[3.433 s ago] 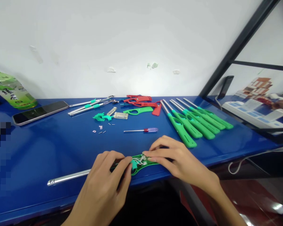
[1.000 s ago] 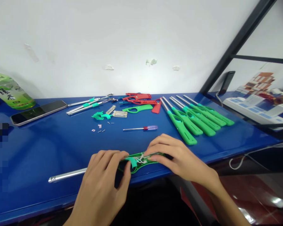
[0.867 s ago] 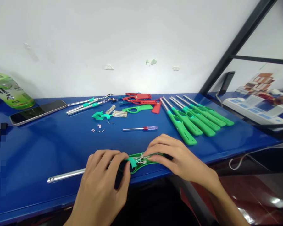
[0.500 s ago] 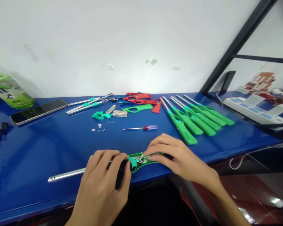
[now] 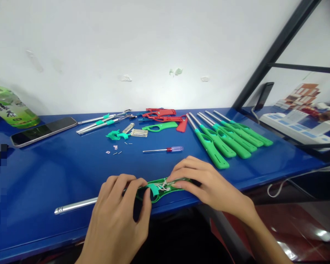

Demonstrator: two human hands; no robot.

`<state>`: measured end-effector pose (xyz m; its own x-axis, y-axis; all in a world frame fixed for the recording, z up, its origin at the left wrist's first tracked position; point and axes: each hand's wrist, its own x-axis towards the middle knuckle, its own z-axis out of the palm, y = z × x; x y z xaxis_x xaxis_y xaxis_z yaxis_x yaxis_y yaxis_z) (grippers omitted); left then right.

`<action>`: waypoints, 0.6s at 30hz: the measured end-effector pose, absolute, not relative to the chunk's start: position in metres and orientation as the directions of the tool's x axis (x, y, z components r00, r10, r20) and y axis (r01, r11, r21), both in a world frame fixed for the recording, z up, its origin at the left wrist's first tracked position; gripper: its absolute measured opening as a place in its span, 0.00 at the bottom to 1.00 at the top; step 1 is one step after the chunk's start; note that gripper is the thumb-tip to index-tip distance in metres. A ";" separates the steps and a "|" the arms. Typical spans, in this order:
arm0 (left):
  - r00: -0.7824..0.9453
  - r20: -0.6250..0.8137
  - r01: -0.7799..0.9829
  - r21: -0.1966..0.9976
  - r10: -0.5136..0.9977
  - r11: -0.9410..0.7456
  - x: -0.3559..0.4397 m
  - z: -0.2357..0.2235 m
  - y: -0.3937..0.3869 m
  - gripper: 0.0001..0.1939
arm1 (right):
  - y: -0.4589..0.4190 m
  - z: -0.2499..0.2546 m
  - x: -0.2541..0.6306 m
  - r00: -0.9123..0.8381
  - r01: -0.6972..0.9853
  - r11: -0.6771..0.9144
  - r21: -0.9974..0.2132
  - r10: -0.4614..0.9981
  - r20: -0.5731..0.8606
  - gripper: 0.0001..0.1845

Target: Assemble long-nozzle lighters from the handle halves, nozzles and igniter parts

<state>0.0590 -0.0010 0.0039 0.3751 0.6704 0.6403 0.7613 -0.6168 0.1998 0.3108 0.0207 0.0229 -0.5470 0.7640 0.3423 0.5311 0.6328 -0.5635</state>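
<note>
An opened gas lighter (image 5: 160, 198) lies along the table's front edge, with its metal tube (image 5: 76, 205) pointing left. Its green half shell shows a teal trigger (image 5: 154, 189) and white wires (image 5: 162, 186). My left hand (image 5: 121, 209) is closed around the front of the shell, thumb and index finger by the trigger; the start of the tube is hidden beneath it. With fingertips pinched at the handle end, my right hand (image 5: 202, 179) grips a clear tank-like part (image 5: 180, 180) lying in the shell, mostly covered by the fingers.
Several assembled green lighters (image 5: 217, 154) lie at the right. A screwdriver (image 5: 165, 149) lies mid-table. Behind are loose metal tubes (image 5: 99, 124), clear tanks (image 5: 139, 133), teal triggers (image 5: 117, 135), red shells (image 5: 162, 114) and a green shell (image 5: 162, 127). A phone (image 5: 44, 132) and bottle (image 5: 11, 106) stand left.
Since the oldest frame, my left hand has shifted slightly left with its thumb and index finger wider apart, and the clear part under my right fingers shows more. Little differs in the last second.
</note>
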 end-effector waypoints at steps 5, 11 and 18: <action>0.346 0.667 0.767 0.204 0.659 -0.609 0.057 0.001 -0.001 0.04 | 0.021 0.023 0.311 -0.550 0.531 0.637 -0.558 0.761 0.345 0.09; 0.413 0.612 0.741 0.205 0.675 -0.639 0.055 0.002 -0.002 0.08 | 0.021 0.022 0.312 -0.545 0.535 0.636 -0.556 0.763 0.348 0.09; 0.472 0.574 0.718 0.191 0.669 -0.670 0.058 0.002 0.001 0.11 | 0.021 0.021 0.312 -0.542 0.514 0.626 -0.587 0.767 0.343 0.08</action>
<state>0.0575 0.0011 0.0021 0.4716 0.6691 0.5743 0.7175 -0.6698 0.1912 0.3119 0.0209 0.0210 -0.5423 0.7670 0.3430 0.5141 0.6258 -0.5865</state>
